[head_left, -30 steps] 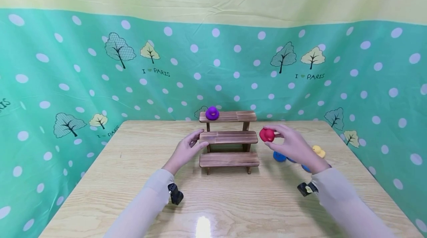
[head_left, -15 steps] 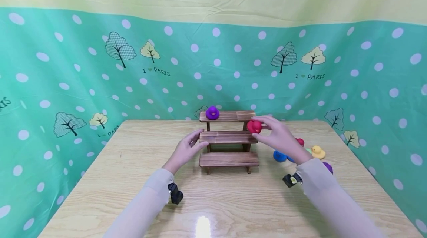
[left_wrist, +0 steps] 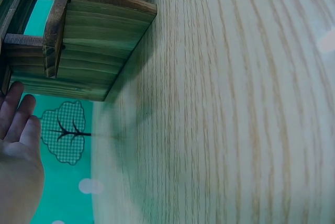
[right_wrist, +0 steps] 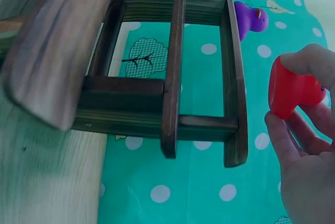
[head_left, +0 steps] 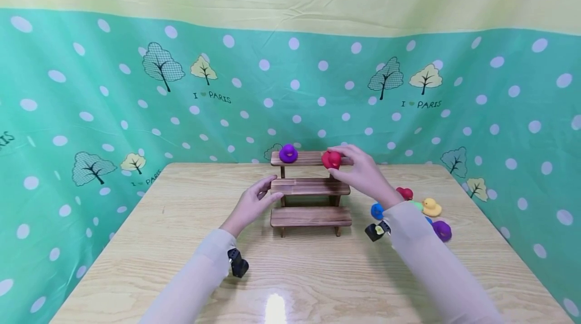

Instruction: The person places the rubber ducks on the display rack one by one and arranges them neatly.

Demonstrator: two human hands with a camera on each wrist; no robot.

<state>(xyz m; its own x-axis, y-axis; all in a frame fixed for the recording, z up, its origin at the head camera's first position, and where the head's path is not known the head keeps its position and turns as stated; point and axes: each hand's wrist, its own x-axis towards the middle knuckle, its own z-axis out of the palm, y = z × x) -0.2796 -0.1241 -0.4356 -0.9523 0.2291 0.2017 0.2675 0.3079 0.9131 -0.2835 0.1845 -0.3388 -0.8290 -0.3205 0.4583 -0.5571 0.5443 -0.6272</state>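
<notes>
A three-tier wooden stand (head_left: pixel 310 216) stands on the table in the head view. My left hand (head_left: pixel 252 202) holds the left end of its middle shelf, thumb at the front edge; the left wrist view shows those fingers nearly straight, thumb hidden. Between thumb and fingertips, my right hand (head_left: pixel 363 172) pinches a red rubber duck (head_left: pixel 332 159) at the right part of the top shelf. A small gap separates the duck's base from the shelf in the right wrist view. On that shelf's left part sits a purple rubber duck (head_left: pixel 288 154).
To the right of the stand lies a group of rubber ducks: a red duck (head_left: pixel 405 193), a yellow duck (head_left: pixel 431 207), a purple duck (head_left: pixel 442 230), blue ones and a green one partly behind the right forearm. A dotted green curtain (head_left: pixel 227 122) hangs behind the table.
The right hand has carried the red duck left and up, from beside the middle shelf to the top shelf. The left hand has stayed at the stand.
</notes>
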